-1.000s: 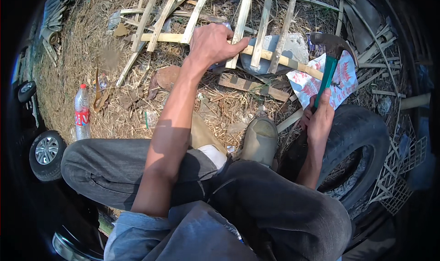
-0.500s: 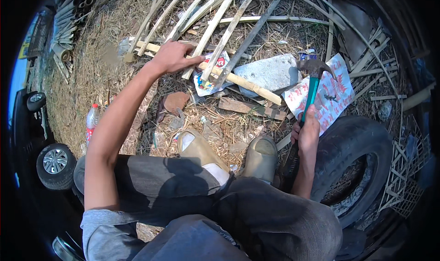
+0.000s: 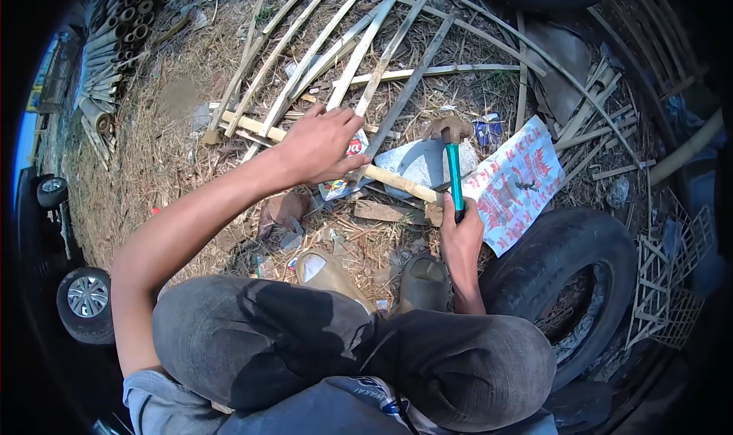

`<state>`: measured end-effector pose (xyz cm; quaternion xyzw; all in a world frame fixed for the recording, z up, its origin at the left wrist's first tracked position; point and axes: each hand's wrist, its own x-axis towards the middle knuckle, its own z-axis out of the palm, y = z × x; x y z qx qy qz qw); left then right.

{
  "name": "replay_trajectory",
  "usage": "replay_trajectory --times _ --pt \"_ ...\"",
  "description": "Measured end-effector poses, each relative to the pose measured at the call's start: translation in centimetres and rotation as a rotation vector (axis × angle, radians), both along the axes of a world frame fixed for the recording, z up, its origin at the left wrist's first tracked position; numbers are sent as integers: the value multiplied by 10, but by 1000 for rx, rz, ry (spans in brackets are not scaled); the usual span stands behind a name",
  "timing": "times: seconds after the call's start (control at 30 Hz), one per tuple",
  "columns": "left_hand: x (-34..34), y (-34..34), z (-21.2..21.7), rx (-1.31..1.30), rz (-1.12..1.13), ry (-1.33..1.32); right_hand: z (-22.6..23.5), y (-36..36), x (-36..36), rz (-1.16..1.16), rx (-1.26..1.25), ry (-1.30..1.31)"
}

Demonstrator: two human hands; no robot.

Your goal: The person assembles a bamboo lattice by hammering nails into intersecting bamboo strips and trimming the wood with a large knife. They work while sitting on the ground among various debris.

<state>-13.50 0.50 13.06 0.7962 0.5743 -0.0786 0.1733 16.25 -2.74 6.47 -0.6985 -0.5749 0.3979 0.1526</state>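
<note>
Head view: right hand point(image 3: 463, 230) grips a forward-pointing hammer point(image 3: 453, 168); left hand point(image 3: 324, 146), grip unclear, covers a stick point(image 3: 400, 182) slanting nearer rightward.

Sunlit strawy ground point(image 3: 153, 171), seemingly black vehicle point(image 3: 38, 263)

Straw-strewn ground point(image 3: 174, 156) carries a pale block point(image 3: 403, 160), a printed sheet point(image 3: 519, 187) and a tyre point(image 3: 527, 263).

1 tyre point(image 3: 563, 238) near printed paper point(image 3: 513, 190)
</note>
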Motion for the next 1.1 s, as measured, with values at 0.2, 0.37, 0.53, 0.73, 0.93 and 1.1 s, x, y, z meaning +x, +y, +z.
replay_trajectory --times 0.2,0.37,0.53,0.73,0.93,1.1 --pt "48 13 -70 268 311 -210 -18 9 6 93 180 -81" --pt "44 -5 -101 363 433 -274 -16 8 0 229 152 -107" --pt "53 1 -82 485 607 -272 -33 14 -4 297 157 -116" --pt "66 -8 -100 396 720 -208 -32 3 -13 375 291 -166" --pt "81 -9 -105 378 724 -112 -39 -1 -1 411 337 -262" --pt "107 -19 -113 452 704 87 -28 -3 -17 356 161 -246"
